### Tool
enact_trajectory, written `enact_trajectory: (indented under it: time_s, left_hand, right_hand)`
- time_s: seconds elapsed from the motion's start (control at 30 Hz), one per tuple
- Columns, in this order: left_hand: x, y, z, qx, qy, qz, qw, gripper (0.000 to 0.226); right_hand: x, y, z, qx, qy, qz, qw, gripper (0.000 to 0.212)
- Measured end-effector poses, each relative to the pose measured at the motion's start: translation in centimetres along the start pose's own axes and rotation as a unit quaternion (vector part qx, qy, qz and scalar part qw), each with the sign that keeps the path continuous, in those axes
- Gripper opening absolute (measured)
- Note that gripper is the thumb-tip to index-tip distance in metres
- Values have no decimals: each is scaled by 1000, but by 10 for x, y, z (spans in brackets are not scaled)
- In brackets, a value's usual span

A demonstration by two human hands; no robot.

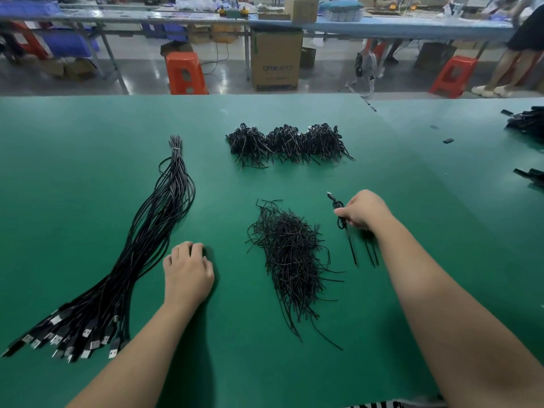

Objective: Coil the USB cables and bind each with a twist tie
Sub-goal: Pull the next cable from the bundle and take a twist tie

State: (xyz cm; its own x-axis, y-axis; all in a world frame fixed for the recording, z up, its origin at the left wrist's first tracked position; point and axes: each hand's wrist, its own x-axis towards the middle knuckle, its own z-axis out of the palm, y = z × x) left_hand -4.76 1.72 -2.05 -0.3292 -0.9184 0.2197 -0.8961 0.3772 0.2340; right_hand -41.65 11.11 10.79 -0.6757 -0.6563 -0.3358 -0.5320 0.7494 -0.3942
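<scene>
A long bundle of straight black USB cables (147, 231) lies at the left of the green table (88, 142), its metal plugs fanned out at the near left. A loose heap of black twist ties (290, 251) lies in the middle. Three clumps of coiled, bound cables (287, 142) sit in a row at the back. My right hand (363, 209) grips a coiled black cable (340, 213) just above the table, right of the ties; tie ends trail toward me. My left hand (187, 270) rests on the table with fingers curled, between the bundle and the ties, holding nothing.
More black cables (527, 122) lie at the table's right edge. Beyond the far edge are orange stools (185, 73), a cardboard box (275, 58), another long bench and a standing person's legs (506, 69) at the upper right.
</scene>
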Motion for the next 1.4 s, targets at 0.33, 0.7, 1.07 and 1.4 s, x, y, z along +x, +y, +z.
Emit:
enact_trajectory:
  time_s: [0.33, 0.7, 1.07, 1.4]
  left_hand:
    - [3, -2, 5, 6, 38, 3, 999, 26]
    - [1, -1, 5, 4, 45, -5, 999, 26]
    - [1, 0, 4, -1, 46, -9, 999, 26]
    - [2, -1, 6, -2, 43, -8, 999, 25]
  right_hand:
    - [34, 28, 32, -127, 2, 108, 986, 40]
    - [43, 48, 45, -211, 110, 77, 968, 54]
    - [44, 64, 39, -141, 135, 71, 978, 54]
    - [40, 57, 35, -165, 193, 61, 965, 66]
